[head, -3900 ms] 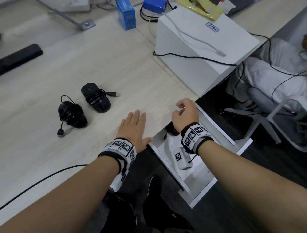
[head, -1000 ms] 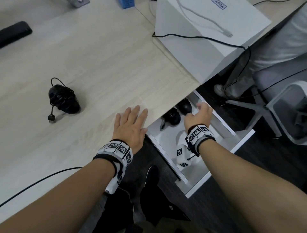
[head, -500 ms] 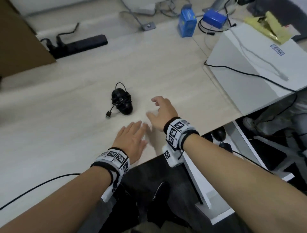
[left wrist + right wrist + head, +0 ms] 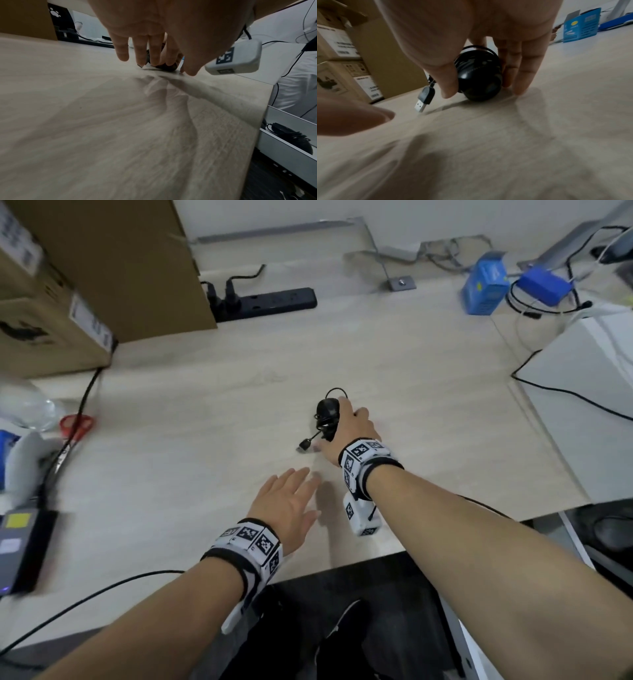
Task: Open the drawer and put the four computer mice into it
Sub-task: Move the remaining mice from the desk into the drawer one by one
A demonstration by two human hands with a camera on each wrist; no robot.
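Note:
One black mouse point(image 4: 325, 410) with its cord wound round it lies on the pale wooden table point(image 4: 205, 474), its USB plug point(image 4: 303, 445) trailing toward me. My right hand point(image 4: 344, 422) covers it from above. In the right wrist view the fingers point(image 4: 448, 81) lie against both sides of the mouse point(image 4: 479, 81), which still rests on the table. My left hand point(image 4: 291, 498) lies flat and open near the table's front edge. The white drawer point(image 4: 274, 142) stands open at the right, under the table, with a black mouse point(image 4: 295, 138) inside.
Cardboard boxes point(image 4: 102, 268) stand at the back left beside a black power strip point(image 4: 267, 302). A blue carton point(image 4: 484, 289) and a white box point(image 4: 582, 392) sit at the right. Red-handled scissors point(image 4: 77, 424) and a black cable point(image 4: 85, 594) lie to the left.
My right hand left the drawer, crossed over the table and came down on the last mouse. The left hand stayed flat. The head view swung left and up.

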